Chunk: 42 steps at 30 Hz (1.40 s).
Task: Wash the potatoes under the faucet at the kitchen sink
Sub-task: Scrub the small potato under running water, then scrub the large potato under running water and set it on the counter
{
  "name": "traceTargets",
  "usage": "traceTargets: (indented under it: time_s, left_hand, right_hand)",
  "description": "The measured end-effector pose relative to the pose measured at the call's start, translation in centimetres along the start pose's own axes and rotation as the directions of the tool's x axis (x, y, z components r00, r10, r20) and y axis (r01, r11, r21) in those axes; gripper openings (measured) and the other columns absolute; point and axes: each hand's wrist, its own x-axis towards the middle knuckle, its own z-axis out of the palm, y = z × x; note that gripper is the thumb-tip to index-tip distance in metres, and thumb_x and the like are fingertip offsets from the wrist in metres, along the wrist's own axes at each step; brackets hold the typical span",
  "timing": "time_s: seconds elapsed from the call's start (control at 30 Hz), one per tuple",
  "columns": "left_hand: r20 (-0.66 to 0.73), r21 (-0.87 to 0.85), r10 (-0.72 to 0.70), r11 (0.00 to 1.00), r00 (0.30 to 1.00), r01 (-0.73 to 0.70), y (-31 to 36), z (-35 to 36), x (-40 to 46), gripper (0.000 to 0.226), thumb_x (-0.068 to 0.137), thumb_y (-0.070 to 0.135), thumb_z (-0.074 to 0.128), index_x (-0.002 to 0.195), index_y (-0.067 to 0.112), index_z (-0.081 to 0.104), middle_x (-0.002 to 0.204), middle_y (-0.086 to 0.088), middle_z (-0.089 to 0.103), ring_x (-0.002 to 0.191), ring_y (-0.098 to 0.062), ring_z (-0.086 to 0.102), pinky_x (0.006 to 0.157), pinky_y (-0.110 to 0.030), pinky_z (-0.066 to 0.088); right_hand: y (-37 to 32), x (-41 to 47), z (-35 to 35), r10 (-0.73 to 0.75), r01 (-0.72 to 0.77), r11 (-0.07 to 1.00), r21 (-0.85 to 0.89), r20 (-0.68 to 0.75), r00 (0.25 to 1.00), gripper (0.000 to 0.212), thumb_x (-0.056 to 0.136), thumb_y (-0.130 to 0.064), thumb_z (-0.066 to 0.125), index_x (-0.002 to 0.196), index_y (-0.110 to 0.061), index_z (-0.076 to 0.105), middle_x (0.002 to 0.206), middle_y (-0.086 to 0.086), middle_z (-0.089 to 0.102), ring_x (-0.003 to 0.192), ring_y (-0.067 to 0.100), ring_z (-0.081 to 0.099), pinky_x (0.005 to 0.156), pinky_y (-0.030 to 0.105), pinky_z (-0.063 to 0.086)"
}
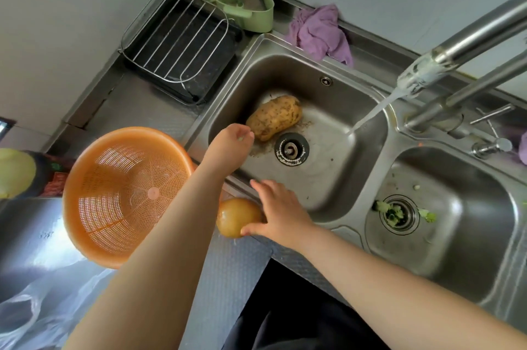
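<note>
A dirty brown potato (275,116) lies in the left basin of the steel sink (285,72), beside the drain (291,149), with grit around it. My left hand (229,148) reaches into the basin with loosely bent fingers. Its fingertips are at the potato's near end, and I cannot tell if they touch it. My right hand (281,212) grips a smooth, wet potato (235,217) over the counter edge in front of the sink. The faucet (422,72) pours a stream of water (373,112) onto the basin floor, right of the drain and away from both potatoes.
An empty orange colander (125,195) stands tilted on the counter at left. A wire rack over a black tray (179,44), a green holder (245,4) and a purple cloth (319,32) lie behind the sink. The right basin (470,235) has green scraps at its drain. A clear plastic bag (34,315) lies bottom left.
</note>
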Motion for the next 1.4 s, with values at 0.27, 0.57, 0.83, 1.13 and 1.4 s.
traceTargets:
  time_s: [0.27,0.57,0.83,1.13,1.4]
  left_hand:
    - [0.058,0.235,-0.066,0.971,0.996,0.05,-1.0,5.7,12.3,0.075,0.091,0.041,0.069,0.153,0.019,0.035,0.154,-0.011,0.04,0.14,-0.035,0.039,0.114,-0.052,0.036]
    - [0.219,0.522,-0.006,0.846,0.976,-0.112,-2.8,9.7,20.1,0.129,0.075,0.055,0.081,0.16,0.022,-0.01,0.164,-0.017,0.012,0.147,-0.042,0.024,0.119,-0.054,0.025]
    - [0.166,0.213,-0.134,0.972,0.977,0.097,-2.3,11.2,20.4,0.118,0.07,0.045,0.085,0.156,0.018,0.008,0.15,-0.018,0.031,0.138,-0.041,0.037,0.111,-0.052,0.04]
    - [0.419,-0.264,-0.1,0.938,0.903,0.227,1.3,10.0,7.9,0.126,0.045,0.056,0.092,0.148,0.021,0.029,0.133,-0.003,0.053,0.118,-0.026,0.058,0.097,-0.051,0.055]
    - [0.453,-0.437,0.018,0.876,0.891,0.204,2.4,10.2,-0.3,0.124,0.036,0.061,0.096,0.14,0.014,0.048,0.127,-0.009,0.067,0.114,-0.025,0.068,0.094,-0.047,0.059]
  right_hand:
    - [7.7,2.1,-8.1,0.792,-0.318,-0.007,0.948,0.2,0.577,0.012,0.101,-0.018,0.048,0.111,-0.013,0.054,0.087,0.005,0.062,0.069,0.016,0.059,0.062,0.028,0.047]
    - [10.5,2.5,-9.4,0.821,-0.206,-0.137,0.969,0.227,0.523,0.019,0.102,-0.018,0.048,0.12,-0.013,0.052,0.085,0.005,0.06,0.072,0.018,0.058,0.067,0.029,0.049]
    - [10.7,1.4,-9.1,0.794,-0.177,-0.194,0.965,0.26,0.549,0.009,0.103,-0.013,0.046,0.108,-0.007,0.051,0.085,0.012,0.061,0.073,0.024,0.061,0.071,0.032,0.051]
    - [9.6,1.0,-11.6,0.746,-0.163,0.132,0.978,0.01,0.665,0.023,0.104,-0.019,0.045,0.127,-0.019,0.05,0.131,0.008,0.056,0.106,0.027,0.061,0.092,0.037,0.051]
    - [7.8,0.3,-14.5,0.496,-0.128,0.297,0.946,-0.038,0.867,0.041,0.102,-0.026,0.051,0.142,-0.034,0.045,0.131,-0.01,0.057,0.119,0.006,0.056,0.098,0.03,0.046]
